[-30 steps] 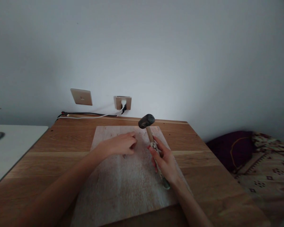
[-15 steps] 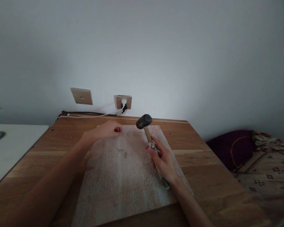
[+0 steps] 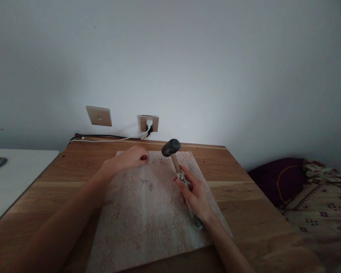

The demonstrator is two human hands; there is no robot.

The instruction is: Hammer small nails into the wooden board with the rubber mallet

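My right hand (image 3: 193,193) is wrapped round the handle of a mallet (image 3: 175,162), whose dark head is raised over the far part of a pale, worn wooden board (image 3: 142,223). At the board's far left, my left hand (image 3: 133,156) is closed with its fingertips pinched together; what they hold, if anything, is too small to make out. A few small nails (image 3: 144,181) lie loose on the board between my hands. Tiny dark marks run along the board's far edge.
The board lies on a brown wooden table (image 3: 244,212) against a white wall. Cables (image 3: 113,140) run along the back edge to a wall socket (image 3: 149,123). A white surface (image 3: 17,178) stands at left; a patterned cloth (image 3: 324,212) and purple cushion (image 3: 278,178) lie at right.
The mallet and my right hand have shifted slightly to the left. My left hand has edged slightly right, still closed. The loose nails lie where they were.
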